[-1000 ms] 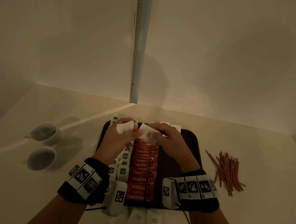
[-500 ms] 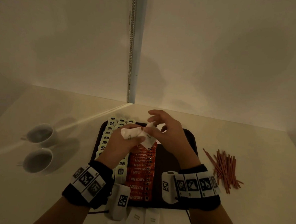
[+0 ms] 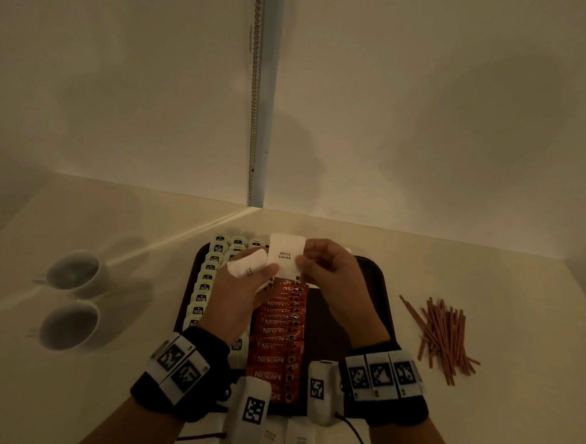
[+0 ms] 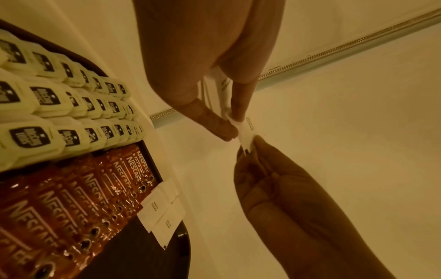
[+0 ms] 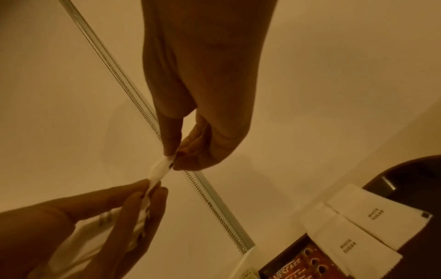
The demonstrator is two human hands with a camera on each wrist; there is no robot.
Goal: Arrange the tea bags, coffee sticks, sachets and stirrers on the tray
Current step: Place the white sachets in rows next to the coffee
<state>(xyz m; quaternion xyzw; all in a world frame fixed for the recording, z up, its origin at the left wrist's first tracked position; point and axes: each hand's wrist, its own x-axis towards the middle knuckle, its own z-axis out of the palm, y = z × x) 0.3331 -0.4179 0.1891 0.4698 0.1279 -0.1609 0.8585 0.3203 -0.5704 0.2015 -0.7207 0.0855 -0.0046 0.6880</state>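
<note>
Landmark: dark tray (image 3: 382, 278) on the pale worktop (image 3: 478, 422).

Nearest, off the tray's near edge: a few loose white sachets (image 3: 300, 440) flat on the worktop, partly hidden behind the wrist cameras.

On the tray: red Nescafe coffee sticks (image 3: 277, 341) in 1 overlapping column down the middle, cream tea bags (image 3: 202, 290) in rows along the left side. At the tray's far end, just right of the sticks, 2 placed White Sugar sachets (image 4: 158, 209) lie overlapping, 1 reaching past the far rim.

Above the tray's far half, both hands raised:
- left hand (image 3: 243, 287) fingers curled around a small stack of sachets (image 3: 247, 265); thumb and forefinger also pinch the lower left edge of the single sachet.
- right hand (image 3: 329, 275) thumb and fingertips pinch the right edge of that single White Sugar sachet (image 3: 285, 257), which is upright, print facing the person, off the tray surface.
- So 1 sachet is held by both hands at once.

Right of the tray, well apart from it: loose pile of reddish-brown stirrers (image 3: 440, 337) on the worktop.
Left of the tray: 2 white cups (image 3: 71, 297), 1 behind the other.
</note>
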